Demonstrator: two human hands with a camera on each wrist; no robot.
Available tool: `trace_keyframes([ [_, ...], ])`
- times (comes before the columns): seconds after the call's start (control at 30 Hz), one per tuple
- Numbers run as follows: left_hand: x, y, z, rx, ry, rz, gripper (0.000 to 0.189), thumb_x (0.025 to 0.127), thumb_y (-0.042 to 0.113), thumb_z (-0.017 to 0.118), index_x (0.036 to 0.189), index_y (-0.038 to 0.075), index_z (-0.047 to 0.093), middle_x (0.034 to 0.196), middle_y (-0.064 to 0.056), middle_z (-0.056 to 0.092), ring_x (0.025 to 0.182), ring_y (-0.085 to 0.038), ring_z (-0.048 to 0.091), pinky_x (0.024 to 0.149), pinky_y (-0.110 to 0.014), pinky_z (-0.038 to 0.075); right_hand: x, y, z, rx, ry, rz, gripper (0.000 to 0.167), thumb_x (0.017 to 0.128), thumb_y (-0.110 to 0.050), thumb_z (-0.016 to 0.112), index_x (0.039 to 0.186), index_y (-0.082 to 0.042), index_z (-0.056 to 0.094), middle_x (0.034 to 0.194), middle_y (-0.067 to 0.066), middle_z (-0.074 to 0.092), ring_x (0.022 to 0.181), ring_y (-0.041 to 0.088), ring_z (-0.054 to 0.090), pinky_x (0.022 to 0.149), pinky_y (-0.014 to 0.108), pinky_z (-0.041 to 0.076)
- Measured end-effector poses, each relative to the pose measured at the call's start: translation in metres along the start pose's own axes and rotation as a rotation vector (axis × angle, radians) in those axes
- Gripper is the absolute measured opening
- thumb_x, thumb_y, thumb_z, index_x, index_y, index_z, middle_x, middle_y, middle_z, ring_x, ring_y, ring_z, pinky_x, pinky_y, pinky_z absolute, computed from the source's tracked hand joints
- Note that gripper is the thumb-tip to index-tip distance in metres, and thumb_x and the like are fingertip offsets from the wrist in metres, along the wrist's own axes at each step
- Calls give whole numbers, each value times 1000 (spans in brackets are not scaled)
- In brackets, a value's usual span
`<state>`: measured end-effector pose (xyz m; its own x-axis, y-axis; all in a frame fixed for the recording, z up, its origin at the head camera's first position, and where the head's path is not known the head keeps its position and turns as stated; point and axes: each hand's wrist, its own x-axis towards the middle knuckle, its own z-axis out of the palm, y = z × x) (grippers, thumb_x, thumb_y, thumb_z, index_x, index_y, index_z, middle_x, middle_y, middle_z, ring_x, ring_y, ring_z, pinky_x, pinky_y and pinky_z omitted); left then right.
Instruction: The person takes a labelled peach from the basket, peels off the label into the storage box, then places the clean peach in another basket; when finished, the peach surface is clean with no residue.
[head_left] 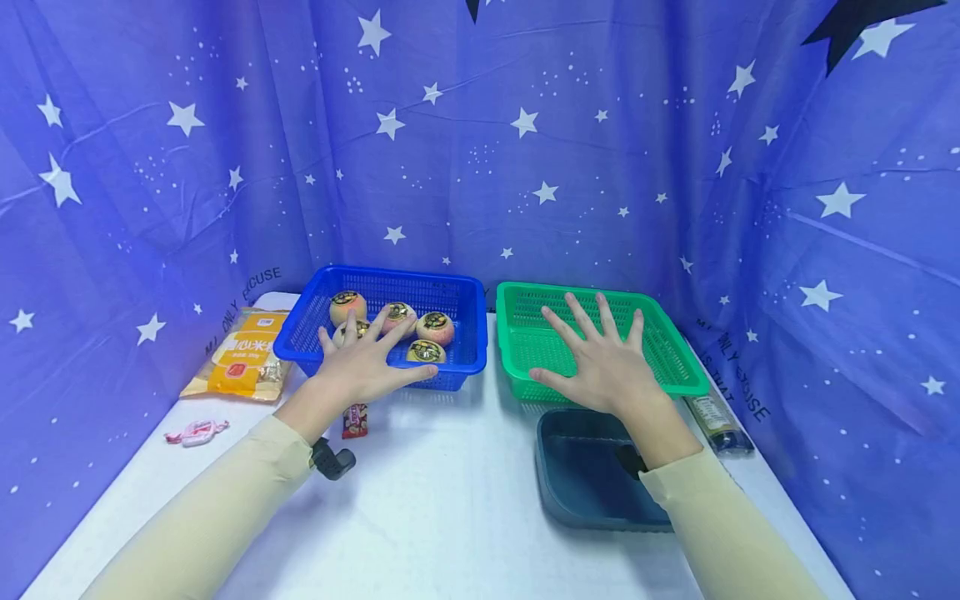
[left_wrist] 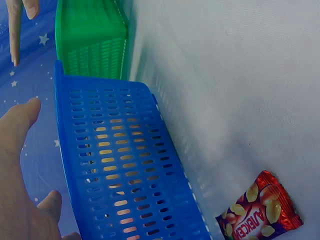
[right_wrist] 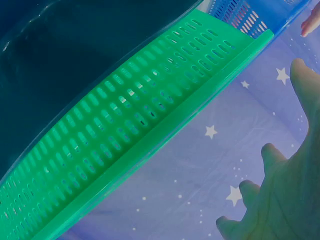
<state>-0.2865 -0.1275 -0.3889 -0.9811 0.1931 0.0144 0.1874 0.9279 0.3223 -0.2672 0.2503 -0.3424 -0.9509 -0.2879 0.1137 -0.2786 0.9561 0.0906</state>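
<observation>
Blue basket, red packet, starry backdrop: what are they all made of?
Blue basket: probably molded plastic, slightly glossy, judging by its even slots and smooth rim.
Red packet: likely foil or plastic film, shiny, with a crinkled end.
Starry backdrop: apparently thin fabric, fairly matte, hanging in soft folds, though plastic sheeting is possible.

The blue basket [head_left: 453,379] and green basket [right_wrist: 165,129] are smooth plastic. The packet [left_wrist: 260,210] looks glossy; the curtain [head_left: 465,167] is creased cloth.
</observation>
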Motion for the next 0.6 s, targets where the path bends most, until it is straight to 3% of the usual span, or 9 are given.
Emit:
trace_keyframes([
  [0.23,4,2,3,0,-10,-8,107,86,103,45,175,55,10,190,-1,2,170,-51,-18,121,-91,-17,0,2,2,26,1,0,102,99,-89,47,179,-41,5,190,9,2,172,55,-3,124,93,-6],
  [0.4,6,1,4,-11,-5,-10,104,88,102,45,175,55,11,190,-1,3,171,-51,-17,121,-91,-16,0,0,4,71,23,-28,102,99,-85,54,179,-41,8,190,6,2,172,53,1,125,93,0],
  [0.6,6,-2,3,-35,-9,-6,103,89,100,46,175,55,12,190,0,2,170,-51,-18,121,-93,-15,0,-10,5,248,40,-60,101,98,-80,62,179,-42,14,190,2,4,174,50,3,126,91,6],
])
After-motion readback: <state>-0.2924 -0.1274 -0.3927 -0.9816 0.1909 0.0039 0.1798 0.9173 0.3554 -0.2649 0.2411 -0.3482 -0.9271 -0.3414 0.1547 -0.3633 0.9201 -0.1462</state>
